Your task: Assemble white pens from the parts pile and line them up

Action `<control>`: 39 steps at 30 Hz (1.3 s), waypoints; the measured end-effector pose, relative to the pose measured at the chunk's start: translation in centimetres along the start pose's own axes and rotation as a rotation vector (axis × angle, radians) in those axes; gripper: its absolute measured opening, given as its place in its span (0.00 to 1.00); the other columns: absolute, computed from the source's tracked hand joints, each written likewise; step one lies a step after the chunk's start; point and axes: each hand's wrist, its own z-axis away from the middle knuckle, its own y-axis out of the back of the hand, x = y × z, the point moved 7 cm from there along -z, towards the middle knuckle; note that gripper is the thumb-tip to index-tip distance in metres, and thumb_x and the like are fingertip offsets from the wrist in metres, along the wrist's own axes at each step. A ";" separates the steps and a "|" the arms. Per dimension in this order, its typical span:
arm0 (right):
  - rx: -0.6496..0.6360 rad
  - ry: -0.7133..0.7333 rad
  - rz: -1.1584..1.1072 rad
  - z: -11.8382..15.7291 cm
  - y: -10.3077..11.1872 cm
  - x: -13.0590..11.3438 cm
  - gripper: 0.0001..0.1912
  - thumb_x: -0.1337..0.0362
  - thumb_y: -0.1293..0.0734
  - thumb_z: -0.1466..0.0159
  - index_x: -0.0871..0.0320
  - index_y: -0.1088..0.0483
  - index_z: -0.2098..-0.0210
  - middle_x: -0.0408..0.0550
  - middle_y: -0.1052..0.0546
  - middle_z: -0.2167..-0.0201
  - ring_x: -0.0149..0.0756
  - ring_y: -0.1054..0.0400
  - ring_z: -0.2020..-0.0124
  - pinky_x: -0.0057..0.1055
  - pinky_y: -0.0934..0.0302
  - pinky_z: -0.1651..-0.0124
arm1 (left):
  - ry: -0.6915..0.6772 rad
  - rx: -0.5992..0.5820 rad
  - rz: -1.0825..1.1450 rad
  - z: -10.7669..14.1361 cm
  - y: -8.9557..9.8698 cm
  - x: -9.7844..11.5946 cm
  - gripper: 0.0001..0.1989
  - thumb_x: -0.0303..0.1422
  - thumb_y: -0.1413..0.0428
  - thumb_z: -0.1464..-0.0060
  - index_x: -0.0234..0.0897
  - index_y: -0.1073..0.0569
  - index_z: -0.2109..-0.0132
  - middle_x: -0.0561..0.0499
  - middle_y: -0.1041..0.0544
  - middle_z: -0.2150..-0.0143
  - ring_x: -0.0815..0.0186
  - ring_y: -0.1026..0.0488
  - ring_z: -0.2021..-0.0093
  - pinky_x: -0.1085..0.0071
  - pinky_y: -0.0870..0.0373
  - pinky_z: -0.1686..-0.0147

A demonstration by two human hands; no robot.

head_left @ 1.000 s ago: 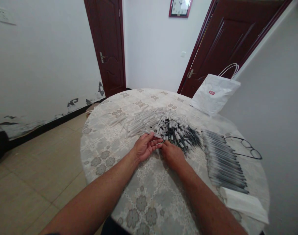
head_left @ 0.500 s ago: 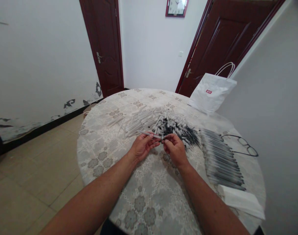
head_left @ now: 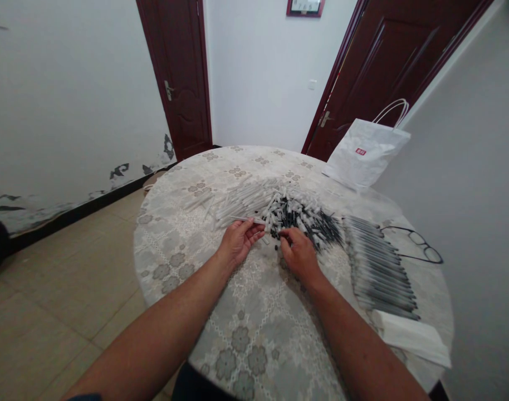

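Note:
Between the thumb and fingers of my left hand (head_left: pixel 236 244) is a thin whitish pen barrel (head_left: pixel 258 221), pointing left and right. The other fingers of this hand are loosely curled. To its right, my right hand (head_left: pixel 300 253) has thumb and forefinger pinched together at the near edge of a heap of small black and white pen parts (head_left: pixel 294 214). Whatever lies in that pinch is too small to make out. Beyond my left hand lies a pile of clear, whitish pen barrels (head_left: pixel 248 199). Thin black pen pieces (head_left: pixel 327 229) fan out on the heap's right side.
A row of dark-tipped pens (head_left: pixel 382 270) lies at the right, beside eyeglasses (head_left: pixel 419 245) and a white folded packet (head_left: pixel 413 337). At the back right stands a white paper bag (head_left: pixel 365 153). A patterned cloth (head_left: pixel 238 312) covers the round table.
My hands were together at the barrel's end; now they are apart. The right hand has gone to the small parts, while the left keeps the barrel. The view has shifted slightly.

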 end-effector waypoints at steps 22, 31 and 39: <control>-0.035 -0.071 -0.027 -0.1 0.4 -0.1 0.11 0.62 0.39 0.32 0.57 0.28 0.55 0.51 0.23 0.60 0.39 0.29 0.60 0.32 0.38 0.56 | 0.048 -0.099 -0.079 0.4 -0.8 -0.7 0.12 0.31 0.35 0.47 0.32 0.28 0.59 0.45 0.19 0.61 0.61 0.20 0.62 0.67 0.21 0.64; 0.014 -0.353 -0.885 0.1 -1.3 0.4 0.17 0.56 0.32 0.39 0.56 0.31 0.53 0.42 0.25 0.69 0.30 0.34 0.76 0.25 0.40 0.76 | 0.064 -0.193 -0.076 0.9 -1.6 -0.8 0.15 0.31 0.34 0.48 0.34 0.29 0.55 0.44 0.19 0.58 0.58 0.19 0.59 0.64 0.21 0.61; 0.015 -0.349 -0.852 0.1 -1.1 0.7 0.13 0.56 0.32 0.39 0.56 0.28 0.58 0.40 0.26 0.74 0.30 0.35 0.77 0.26 0.39 0.73 | 0.065 -0.220 -0.063 1.1 -1.9 -0.7 0.14 0.30 0.35 0.47 0.34 0.29 0.55 0.44 0.19 0.58 0.59 0.19 0.59 0.64 0.21 0.60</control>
